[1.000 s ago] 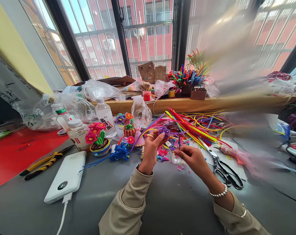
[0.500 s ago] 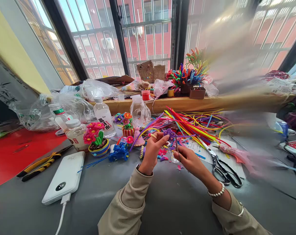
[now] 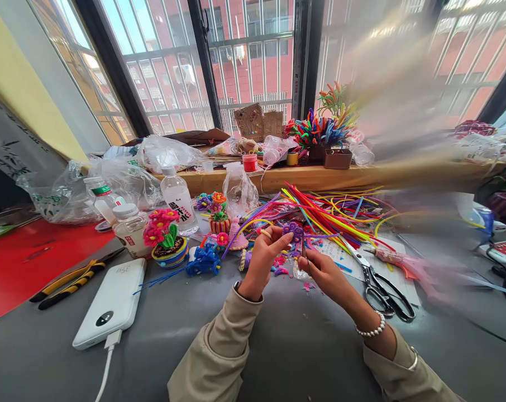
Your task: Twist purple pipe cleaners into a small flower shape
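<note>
Between the thumb and fingers of my left hand [image 3: 265,258] is a purple fuzzy flower [image 3: 294,230], held above the desk's middle. A purple stem sticks out from it to the right. My right hand [image 3: 326,271] grips a small dark metal tool [image 3: 303,245], upright, its thin tip at the flower's right side; whether it is scissors or tweezers I cannot tell. Small pink and purple fuzzy scraps [image 3: 280,271] lie beneath and behind the hands.
Large black-handled scissors [image 3: 376,285] lie right of my right hand. Colourful pipe cleaners [image 3: 320,215] spread behind. At left are a white power bank [image 3: 113,301], pliers [image 3: 75,279], bottles [image 3: 178,201] and a pink flower pot [image 3: 169,251]. Blue fuzzy pieces [image 3: 203,260] sit nearer.
The purple flower has shifted slightly right and down, and the fingers of my left hand have moved a little with it. The dark tool now overlaps the flower's right edge more.
</note>
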Available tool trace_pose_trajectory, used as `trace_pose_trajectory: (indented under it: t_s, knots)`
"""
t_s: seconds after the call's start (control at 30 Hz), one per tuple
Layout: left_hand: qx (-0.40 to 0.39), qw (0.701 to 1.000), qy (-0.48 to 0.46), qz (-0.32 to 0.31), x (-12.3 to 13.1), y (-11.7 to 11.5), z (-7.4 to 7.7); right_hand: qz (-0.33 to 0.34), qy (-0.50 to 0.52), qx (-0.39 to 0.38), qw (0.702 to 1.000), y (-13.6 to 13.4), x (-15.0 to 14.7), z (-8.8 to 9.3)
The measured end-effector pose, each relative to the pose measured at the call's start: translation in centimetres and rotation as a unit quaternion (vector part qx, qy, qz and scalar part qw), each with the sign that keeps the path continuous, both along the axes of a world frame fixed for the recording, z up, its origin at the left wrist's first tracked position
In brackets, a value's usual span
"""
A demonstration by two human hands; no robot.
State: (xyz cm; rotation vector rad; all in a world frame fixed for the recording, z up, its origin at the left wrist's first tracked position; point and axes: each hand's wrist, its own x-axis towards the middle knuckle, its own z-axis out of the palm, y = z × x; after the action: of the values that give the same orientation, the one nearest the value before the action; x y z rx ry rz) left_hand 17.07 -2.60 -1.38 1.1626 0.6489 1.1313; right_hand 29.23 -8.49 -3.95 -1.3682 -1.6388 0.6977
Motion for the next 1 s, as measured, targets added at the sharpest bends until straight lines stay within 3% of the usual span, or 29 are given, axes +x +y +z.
trace_pose_trajectory:
  t_s: [0.63,1.0]
  knots:
    - [-0.025,0.999,-0.020,0.009,-0.32,0.20,0.17,-0.036,0.017,-0.012,0.999,0.26,0.15,-0.17]
    - [-0.022,0.999,-0.026,0.019,-0.35,0.03,0.51,0.029,-0.009,-0.009,1.000,-0.22,-0.03,0.27]
